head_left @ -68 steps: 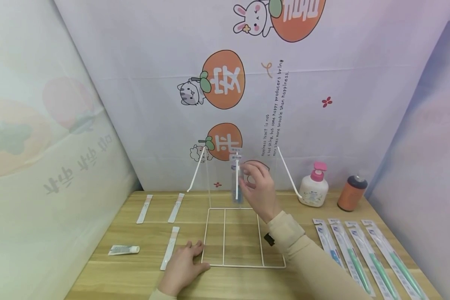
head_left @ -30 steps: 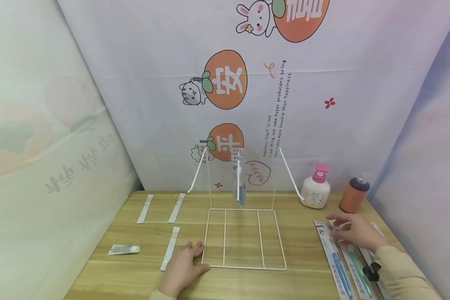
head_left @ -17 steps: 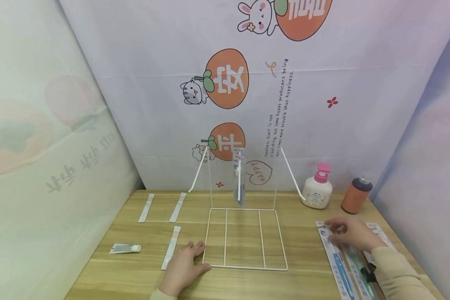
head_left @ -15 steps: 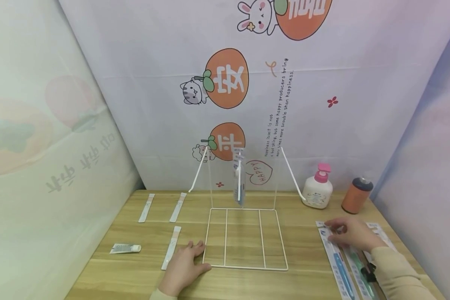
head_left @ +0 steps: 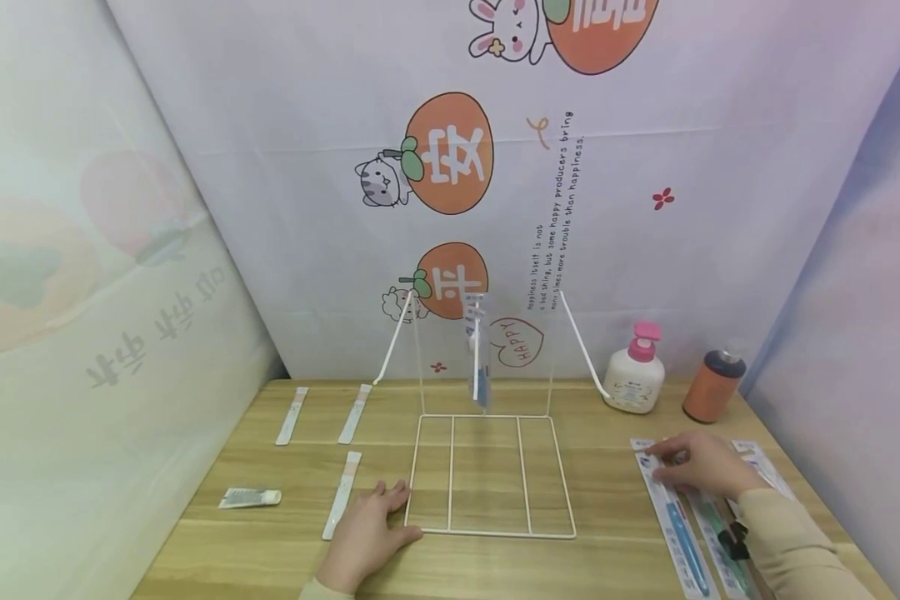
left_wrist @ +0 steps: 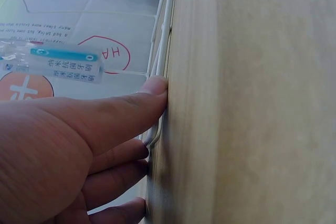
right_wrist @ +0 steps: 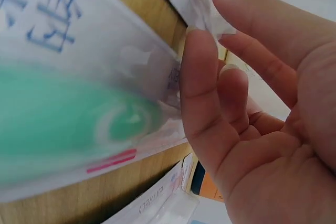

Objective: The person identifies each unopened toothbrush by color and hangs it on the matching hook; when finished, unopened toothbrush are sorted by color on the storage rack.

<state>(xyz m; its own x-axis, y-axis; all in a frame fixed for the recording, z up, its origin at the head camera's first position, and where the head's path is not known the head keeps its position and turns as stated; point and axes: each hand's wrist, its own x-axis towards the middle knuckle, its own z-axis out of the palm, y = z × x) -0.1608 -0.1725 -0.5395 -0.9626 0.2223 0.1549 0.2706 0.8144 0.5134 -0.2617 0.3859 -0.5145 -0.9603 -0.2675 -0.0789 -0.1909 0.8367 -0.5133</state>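
My left hand [head_left: 366, 533] rests at the near left corner of a white wire rack [head_left: 495, 533]. In the left wrist view its thumb presses the wire, and the other fingertips touch down beside it. My right hand [head_left: 708, 465] pinches the upper end of a blue toothbrush in clear packaging [head_left: 682, 542] lying at the right of the table. Green packaged toothbrushes [right_wrist: 79, 114] lie beside it, partly covered by my hand and sleeve. A blue packaged toothbrush [head_left: 480, 375] hangs on the rack's middle hook; whether others hang behind it, I cannot tell.
Slim white sachets [head_left: 341, 496] and a small toothpaste tube [head_left: 250, 497] lie on the left. Behind my right hand stand a pink-topped pump bottle [head_left: 633, 375] and an orange bottle [head_left: 712, 387]. The rack's outer hooks [head_left: 585, 346] stick out forward.
My right hand has let go of the hanging packaged toothbrush and moved right and down to the row of toothbrushes, where it now pinches the blue one. My left hand has stayed at the rack corner.
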